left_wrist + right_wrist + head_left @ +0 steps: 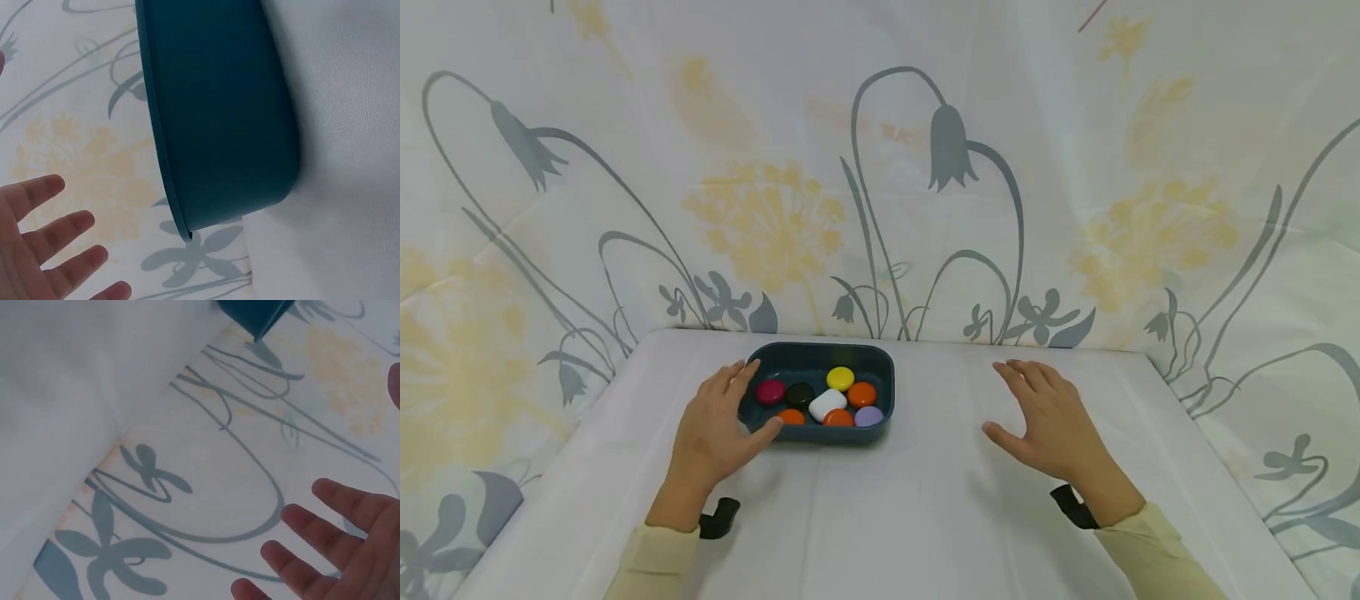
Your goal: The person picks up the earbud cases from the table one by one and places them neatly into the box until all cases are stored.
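Note:
A dark teal tray [820,434] with several smooth, rounded stones in it sits toward the back of the white table. Among them are a yellow stone [840,379], a black stone [800,395], a white stone [828,405], a crimson stone [771,392], a lilac stone [868,417] and several orange ones. My left hand [713,429] hovers at the tray's left end, fingers spread, holding nothing. In the left wrist view its fingers stand apart from the tray's wall [219,112]. My right hand [1051,417] is held over the table to the right of the tray, fingers extended, holding nothing.
The white tabletop [917,517] reaches back to a patterned cloth [790,125] with grey flowers and yellow blooms. Each wrist carries a black strap, such as the left strap [719,517]. A tray corner [256,319] shows at the top of the right wrist view.

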`<state>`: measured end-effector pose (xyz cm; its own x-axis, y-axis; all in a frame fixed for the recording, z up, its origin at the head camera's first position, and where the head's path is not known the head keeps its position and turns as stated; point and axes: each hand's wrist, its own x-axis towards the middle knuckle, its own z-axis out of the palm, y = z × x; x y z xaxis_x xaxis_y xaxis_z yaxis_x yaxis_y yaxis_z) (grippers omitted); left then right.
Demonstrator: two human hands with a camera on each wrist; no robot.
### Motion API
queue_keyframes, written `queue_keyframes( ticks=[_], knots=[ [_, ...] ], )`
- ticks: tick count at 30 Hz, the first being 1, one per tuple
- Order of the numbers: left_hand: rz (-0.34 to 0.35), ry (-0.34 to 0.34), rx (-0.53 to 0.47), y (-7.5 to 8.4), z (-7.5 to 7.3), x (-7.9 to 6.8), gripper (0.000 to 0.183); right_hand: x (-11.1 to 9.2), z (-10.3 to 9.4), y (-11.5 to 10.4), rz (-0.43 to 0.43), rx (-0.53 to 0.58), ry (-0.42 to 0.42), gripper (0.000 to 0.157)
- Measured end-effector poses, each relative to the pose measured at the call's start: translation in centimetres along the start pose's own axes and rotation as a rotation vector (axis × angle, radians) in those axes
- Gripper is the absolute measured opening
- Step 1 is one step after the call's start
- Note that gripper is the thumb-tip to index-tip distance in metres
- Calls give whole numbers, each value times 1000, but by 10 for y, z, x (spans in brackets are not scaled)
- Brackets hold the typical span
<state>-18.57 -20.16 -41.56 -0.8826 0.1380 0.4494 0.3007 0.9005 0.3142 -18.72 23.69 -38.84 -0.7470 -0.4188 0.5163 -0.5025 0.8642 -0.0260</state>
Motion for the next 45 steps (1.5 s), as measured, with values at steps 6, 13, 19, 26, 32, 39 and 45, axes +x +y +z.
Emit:
queue_keyframes(
  ticks=[6,13,19,26,32,39,45],
  knots=[
    [-18,38,-38,-5,1,0,76,8,2,-6,-22,83,37,64],
    [-124,-13,-54,-9,1,2,72,17,6,-14,-7,230,6,47],
    [-228,-42,-56,-13,2,8,73,28,8,-25,20,300,-23,41],
    [-285,-80,-48,-23,6,15,70,43,11,-40,3,340,-63,40],
    [-332,-122,-67,-33,8,20,69,53,15,-51,-9,375,-115,40],
    [-383,-111,-100,-44,10,25,61,64,21,-62,-34,409,-146,40],
    [-395,-126,-132,-51,12,28,50,73,23,-70,-32,444,-177,39]
  ],
)
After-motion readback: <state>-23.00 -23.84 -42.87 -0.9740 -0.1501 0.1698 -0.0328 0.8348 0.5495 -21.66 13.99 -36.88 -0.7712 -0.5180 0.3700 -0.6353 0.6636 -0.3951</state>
